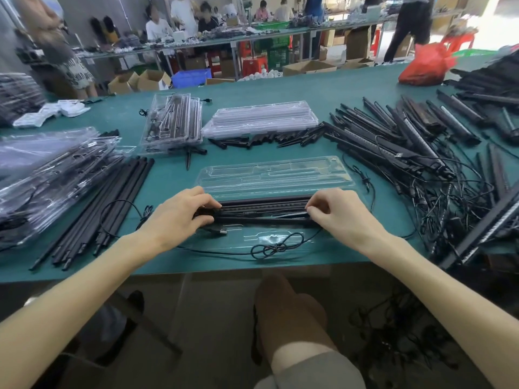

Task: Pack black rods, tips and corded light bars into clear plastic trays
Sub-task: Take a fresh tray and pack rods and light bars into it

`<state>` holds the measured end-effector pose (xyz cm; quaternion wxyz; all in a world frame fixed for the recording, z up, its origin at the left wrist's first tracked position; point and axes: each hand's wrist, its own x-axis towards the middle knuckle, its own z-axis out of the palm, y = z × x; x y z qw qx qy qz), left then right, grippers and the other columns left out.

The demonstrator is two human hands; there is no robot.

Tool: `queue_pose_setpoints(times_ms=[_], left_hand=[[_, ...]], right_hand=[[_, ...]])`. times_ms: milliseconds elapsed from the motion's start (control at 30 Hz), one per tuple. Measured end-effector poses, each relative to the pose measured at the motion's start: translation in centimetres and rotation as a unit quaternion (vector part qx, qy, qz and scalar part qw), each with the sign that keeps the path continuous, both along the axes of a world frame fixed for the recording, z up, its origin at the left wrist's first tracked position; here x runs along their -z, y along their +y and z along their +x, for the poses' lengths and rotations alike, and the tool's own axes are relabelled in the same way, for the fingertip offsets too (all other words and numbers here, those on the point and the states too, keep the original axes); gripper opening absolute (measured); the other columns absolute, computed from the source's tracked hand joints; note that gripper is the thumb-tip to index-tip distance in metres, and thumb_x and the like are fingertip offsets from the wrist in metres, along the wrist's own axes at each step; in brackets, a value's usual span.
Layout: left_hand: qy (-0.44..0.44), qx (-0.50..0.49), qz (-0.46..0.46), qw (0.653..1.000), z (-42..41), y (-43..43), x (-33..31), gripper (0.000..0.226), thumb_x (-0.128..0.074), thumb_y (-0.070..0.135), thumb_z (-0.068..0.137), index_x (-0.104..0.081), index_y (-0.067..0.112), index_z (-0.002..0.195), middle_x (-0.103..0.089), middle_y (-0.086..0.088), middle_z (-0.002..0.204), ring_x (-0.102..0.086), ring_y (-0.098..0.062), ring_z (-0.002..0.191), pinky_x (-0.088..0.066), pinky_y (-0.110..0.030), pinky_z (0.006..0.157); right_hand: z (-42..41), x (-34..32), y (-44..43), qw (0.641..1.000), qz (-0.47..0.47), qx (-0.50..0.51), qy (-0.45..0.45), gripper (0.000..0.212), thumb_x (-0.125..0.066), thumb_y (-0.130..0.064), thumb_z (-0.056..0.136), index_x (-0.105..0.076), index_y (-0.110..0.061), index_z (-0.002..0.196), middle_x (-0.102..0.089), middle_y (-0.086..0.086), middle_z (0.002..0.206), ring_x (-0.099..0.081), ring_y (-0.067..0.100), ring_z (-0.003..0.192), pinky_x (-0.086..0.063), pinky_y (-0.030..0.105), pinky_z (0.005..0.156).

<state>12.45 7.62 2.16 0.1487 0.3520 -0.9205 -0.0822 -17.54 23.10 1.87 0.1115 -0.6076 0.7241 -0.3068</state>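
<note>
I see 1 open clear tray [273, 175] near the front edge of the green table [280, 88]. My left hand [179, 213] curls fingers and thumb around the left end of the black bars [264, 213] lying across its middle; my right hand [337, 210] pinches their right end. The coiled cord [276, 247] rests on the tray's near half

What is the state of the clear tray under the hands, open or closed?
Open. Its lid half lies flat on the table; the light bars lie uncovered in the near half.
</note>
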Motion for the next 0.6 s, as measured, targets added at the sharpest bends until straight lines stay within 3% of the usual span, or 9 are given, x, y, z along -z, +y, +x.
queue_pose_setpoints(times_ms=[100, 200, 300, 400, 600], left_hand=[[0.039, 0.01, 0.002, 0.999, 1.1, 0.3, -0.3, 0.013, -0.067, 0.027, 0.095, -0.067, 0.029, 0.109, -0.059, 0.018, 0.107, -0.055, -0.005, 0.104, -0.048, -0.033, 0.095], [0.051, -0.015, -0.043, 0.998, 2.1, 0.9, -0.9, 0.006, -0.066, 0.031, 0.094, -0.061, 0.027, 0.095, -0.055, 0.016, 0.096, -0.053, -0.005, 0.093, -0.044, -0.028, 0.085], [0.009, -0.038, -0.01, 0.999, 3.6, 0.8, -1.9, 0.016, -0.064, 0.045, 0.09, -0.059, 0.031, 0.084, -0.059, 0.013, 0.082, -0.057, -0.005, 0.079, -0.046, -0.031, 0.074], [-0.066, -0.033, 0.055, 0.996, 5.2, 0.4, -2.8, 0.028, -0.061, 0.06, 0.079, -0.064, 0.034, 0.087, -0.063, 0.013, 0.084, -0.058, 0.0, 0.081, -0.044, -0.024, 0.074], [-0.08, -0.058, 0.064, 0.993, 8.8, -0.6, -3.2, 0.043, -0.081, 0.054, 0.06, -0.064, 0.033, 0.094, -0.06, 0.012, 0.096, -0.057, -0.002, 0.09, -0.047, -0.032, 0.082]], right_hand=[[-0.1, 1.2, 0.1, 0.999, -0.028, 0.018, -0.037, 0.01, -0.062, -0.024, 0.096, -0.071, -0.023, 0.091, -0.068, -0.012, 0.078, -0.062, 0.003, 0.074, -0.054, 0.028, 0.071], [-0.1, 2.1, 0.0, 0.995, -0.057, 0.045, -0.068, 0.009, -0.064, -0.025, 0.094, -0.07, -0.028, 0.087, -0.068, -0.014, 0.075, -0.062, 0.001, 0.071, -0.05, 0.021, 0.066], [-0.1, 2.5, -0.5, 0.993, -0.061, 0.061, -0.081, 0.011, -0.065, -0.026, 0.092, -0.069, -0.029, 0.083, -0.067, -0.015, 0.071, -0.061, 0.002, 0.07, -0.047, 0.021, 0.063], [0.1, 2.6, -1.2, 0.992, -0.058, 0.084, -0.072, 0.011, -0.064, -0.029, 0.091, -0.068, -0.028, 0.081, -0.066, -0.016, 0.068, -0.061, 0.002, 0.069, -0.05, 0.03, 0.065], [0.3, 2.5, -2.8, 0.991, -0.05, 0.097, -0.079, 0.01, -0.065, -0.032, 0.09, -0.069, -0.028, 0.083, -0.065, -0.018, 0.071, -0.061, 0.0, 0.072, -0.047, 0.028, 0.065]])
